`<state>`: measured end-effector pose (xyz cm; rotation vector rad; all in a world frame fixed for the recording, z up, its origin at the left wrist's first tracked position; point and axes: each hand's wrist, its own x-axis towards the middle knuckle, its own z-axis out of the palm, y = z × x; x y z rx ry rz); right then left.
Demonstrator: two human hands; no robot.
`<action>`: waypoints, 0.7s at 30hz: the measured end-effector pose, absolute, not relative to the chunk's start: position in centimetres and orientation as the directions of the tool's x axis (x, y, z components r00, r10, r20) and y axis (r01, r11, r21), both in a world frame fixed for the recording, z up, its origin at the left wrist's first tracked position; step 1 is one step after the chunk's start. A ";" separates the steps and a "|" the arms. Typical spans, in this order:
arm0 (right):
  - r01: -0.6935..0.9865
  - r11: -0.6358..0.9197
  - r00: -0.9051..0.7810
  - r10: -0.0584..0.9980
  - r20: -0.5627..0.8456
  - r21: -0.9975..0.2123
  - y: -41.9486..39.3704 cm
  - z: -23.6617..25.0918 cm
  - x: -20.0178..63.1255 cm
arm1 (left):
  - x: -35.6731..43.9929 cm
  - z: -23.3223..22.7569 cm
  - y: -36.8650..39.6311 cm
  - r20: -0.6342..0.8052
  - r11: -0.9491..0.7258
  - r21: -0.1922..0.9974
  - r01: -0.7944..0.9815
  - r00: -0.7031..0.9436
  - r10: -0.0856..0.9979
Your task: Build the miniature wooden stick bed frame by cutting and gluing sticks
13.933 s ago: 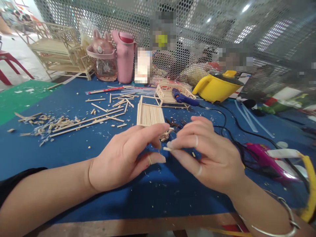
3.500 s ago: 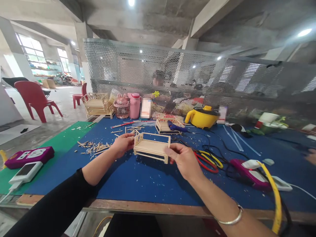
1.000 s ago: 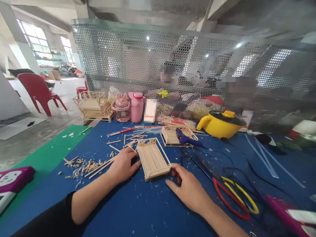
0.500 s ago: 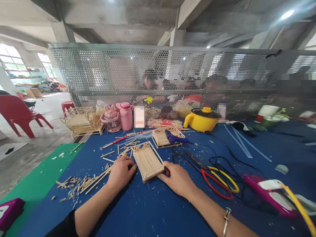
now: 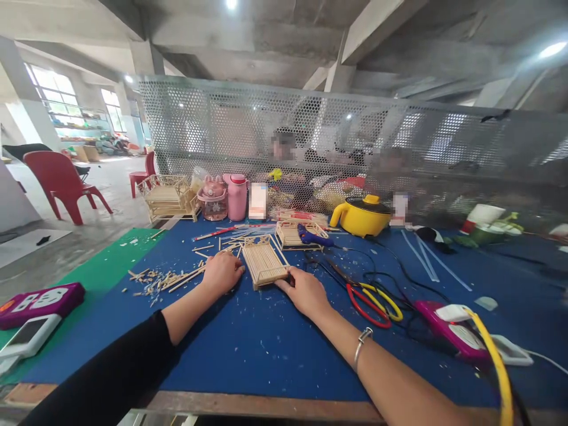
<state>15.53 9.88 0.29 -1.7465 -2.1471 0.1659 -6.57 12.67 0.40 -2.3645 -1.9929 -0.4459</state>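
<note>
Both hands have stayed beside the stick-built miniature bed (image 5: 265,262), which lies flat on the blue mat (image 5: 248,343). Left hand (image 5: 222,273) rests loosely curled at its left edge; right hand (image 5: 304,291) touches its near right corner, fingers relaxed.

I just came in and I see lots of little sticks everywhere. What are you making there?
A person is working on a small bed frame built from thin wooden sticks, lying flat on the blue table. The left hand rests beside its left edge and the right hand touches its near right corner. Loose sticks and offcuts are scattered to the left. Behind the frame sits a second stick frame with a blue glue gun on it, and red and yellow pliers lie to the right.
</note>
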 end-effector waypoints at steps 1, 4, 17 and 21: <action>0.924 0.220 -0.160 0.965 0.206 -0.312 9.9 0.3 15.5 | -6.5 0.4 12.6 0.230 -0.176 0.158 0.972 0.137 0.963; 0.934 0.193 -0.139 0.971 0.194 -0.301 10.0 0.3 15.7 | -6.6 0.5 12.1 0.262 -0.144 0.130 0.981 0.106 0.959; 0.881 0.323 -0.253 0.939 0.233 -0.345 9.0 0.5 17.7 | -8.3 0.2 12.1 0.298 -0.122 0.181 0.976 0.064 0.952; 0.828 0.352 -0.237 0.925 0.297 -0.436 10.0 0.2 18.3 | -11.3 1.0 13.1 0.292 -0.002 0.222 0.975 -0.065 0.954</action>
